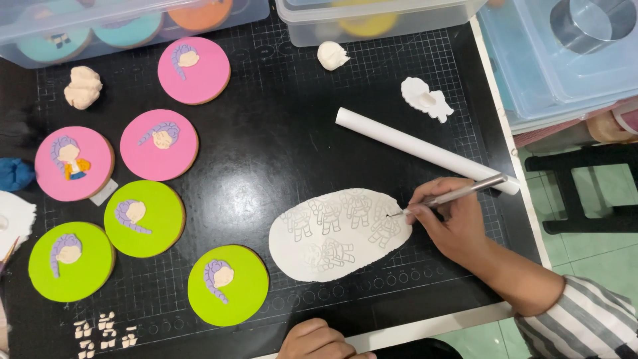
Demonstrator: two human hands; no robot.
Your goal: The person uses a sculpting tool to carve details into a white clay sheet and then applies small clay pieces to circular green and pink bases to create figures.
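Right hand [450,223] pinching a thin knife [458,193] (tip on white fondant sheet [339,233]), left hand [318,340] curled, empty

Right hand [450,223] reaching in from the lower right, striped sleeve pushed back from the wrist, fingers pinched tight in a writing grip, knuckles up. Left hand [318,340] low at the bottom edge, curled loosely, mostly cut off.
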